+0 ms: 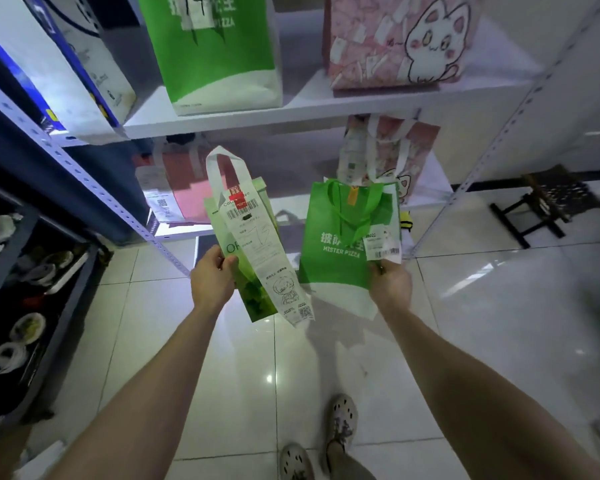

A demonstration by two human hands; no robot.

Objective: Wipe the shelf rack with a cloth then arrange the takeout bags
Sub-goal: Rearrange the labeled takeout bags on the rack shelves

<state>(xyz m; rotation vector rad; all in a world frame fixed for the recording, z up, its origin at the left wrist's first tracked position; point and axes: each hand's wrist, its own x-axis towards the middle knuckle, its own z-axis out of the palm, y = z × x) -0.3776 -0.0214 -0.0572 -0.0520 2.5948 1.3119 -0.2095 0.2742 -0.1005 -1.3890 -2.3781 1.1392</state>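
My left hand [212, 280] grips a slim pale-green takeout bag [257, 292] by its side; a long white receipt hangs down its front. In my right hand [391, 280] is a green and white Mister Pizza bag [333, 244], pinched at its right edge near a white label. Both bags hang in the air in front of the white shelf rack [291, 110]. On the upper shelf board stand a large green pizza bag [219, 64] and a pink cat bag [395, 43]. Below it sit a pink bag [184, 188] and another cat bag [392, 154].
A white and blue bag [84, 71] stands at the upper left. A dark rack [32, 271] on the left holds shoes and bowls. A small dark stool [548, 206] stands on the tiled floor at the right. My feet in clogs [326, 441] are below.
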